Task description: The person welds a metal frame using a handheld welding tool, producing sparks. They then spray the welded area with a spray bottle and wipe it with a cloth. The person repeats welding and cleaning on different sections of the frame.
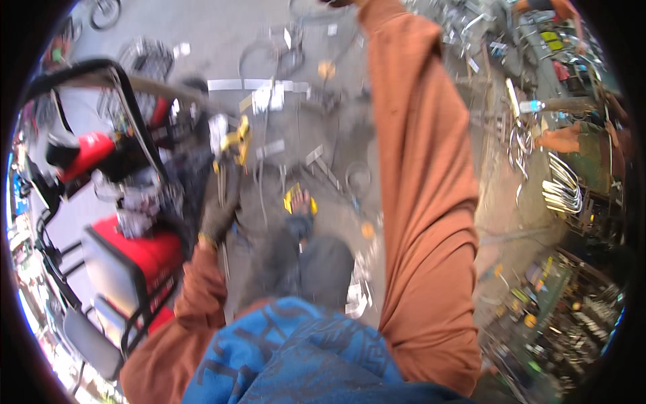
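Observation:
My left hand (pixel 221 212), in a dark glove and smeared by motion, closes around the lower end of a long yellow-and-silver tool (pixel 235 141). Its exact kind is too blurred to name. Thin rods or a cable run down beside that hand. My right arm (pixel 424 168), in a rust-orange sleeve, stretches far forward. Only a dark sliver of my right hand (pixel 336 3) shows at the upper edge; its fingers and anything in them are out of the picture. A hammer-shaped metal piece (pixel 323 167) lies on the ground between my arms.
A red three-wheeled vehicle (pixel 148 259) with a black tubular frame stands close on my left. My foot in a yellow sandal (pixel 299 200) is below me. Cables and metal strips (pixel 259 85) lie ahead. On the right are bent silver tubes (pixel 562 185), a bottle (pixel 531 106) and heaped metal parts (pixel 579 316).

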### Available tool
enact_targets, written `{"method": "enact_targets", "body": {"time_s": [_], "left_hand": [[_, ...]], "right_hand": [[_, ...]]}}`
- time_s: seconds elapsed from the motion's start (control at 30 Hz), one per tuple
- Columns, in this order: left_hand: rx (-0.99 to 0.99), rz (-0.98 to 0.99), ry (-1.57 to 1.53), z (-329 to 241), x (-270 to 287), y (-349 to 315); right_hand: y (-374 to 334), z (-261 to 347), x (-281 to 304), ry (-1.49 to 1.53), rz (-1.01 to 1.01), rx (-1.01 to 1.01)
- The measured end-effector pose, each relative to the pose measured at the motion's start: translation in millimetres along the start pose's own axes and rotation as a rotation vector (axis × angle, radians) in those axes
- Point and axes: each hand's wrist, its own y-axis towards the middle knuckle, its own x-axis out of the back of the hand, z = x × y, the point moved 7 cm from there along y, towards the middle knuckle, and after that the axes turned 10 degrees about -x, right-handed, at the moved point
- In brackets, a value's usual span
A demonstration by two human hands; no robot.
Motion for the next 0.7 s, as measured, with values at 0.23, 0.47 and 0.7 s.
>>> {"method": "enact_targets", "body": {"time_s": [0.23, 0.47, 0.7], "left_hand": [[0.171, 0.087, -0.015, 21.5, 25.3, -2.4], [0.131, 0.045, 0.18, -56.8, 54.9, 18.3], [0.207, -0.137, 0.157, -140.4, 40.0, 52.1]], "right_hand": [[-165.6, -245.5, -122.8, -0.109, -0.429, -0.201], [-515.2, -439.7, -265.0, -0.215, 0.407, -1.03], [-489.3, -483.2, -157.8, -0.581, 0.632, -0.458]]}}
